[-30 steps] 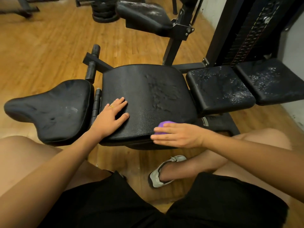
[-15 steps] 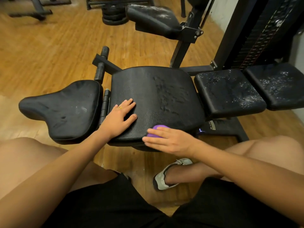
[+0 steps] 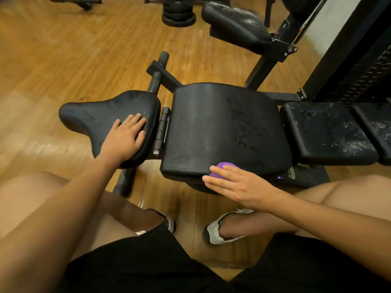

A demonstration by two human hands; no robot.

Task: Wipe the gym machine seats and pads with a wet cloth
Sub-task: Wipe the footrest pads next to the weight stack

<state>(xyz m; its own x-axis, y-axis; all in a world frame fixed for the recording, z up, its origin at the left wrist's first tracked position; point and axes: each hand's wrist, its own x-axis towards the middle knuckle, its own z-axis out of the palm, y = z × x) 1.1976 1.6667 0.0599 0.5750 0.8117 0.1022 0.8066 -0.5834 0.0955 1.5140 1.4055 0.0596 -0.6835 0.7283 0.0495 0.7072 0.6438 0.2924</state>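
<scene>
- Purple cloth [image 3: 224, 167] sits bunched at the near front edge of the large middle pad [image 3: 222, 127], mostly hidden under the right hand [image 3: 239, 187]; only a rounded hump of it shows past the fingers.
- That right hand lies flat on the cloth, fingers straight and together, pressing rather than gripping. This probably spreads pressure for a broad wipe along the pad's lip.
- The left hand [image 3: 127, 134] rests palm down on the saddle-shaped seat [image 3: 95, 117], fingers straight and slightly spread, holding nothing. It looks placed as a brace for the crouching body, and perhaps to steady the seat.
- Between seat and middle pad runs a dark ribbed bar [image 3: 161, 132]; the two cushions sit just beside each other without touching.
- The middle pad's surface looks matt, with worn, cracked patches toward its right half. I judge it to be the pad under work now.
- Further right, two smaller pads [image 3: 323, 132] carry white specks and dust, so they appear not yet wiped.
- Beyond, a raised pad [image 3: 234, 22] on the machine's black arm also shows a pale dusty film.
- Farthest back, stacked weight plates [image 3: 178, 15] stand on the wooden floor [image 3: 74, 49].
</scene>
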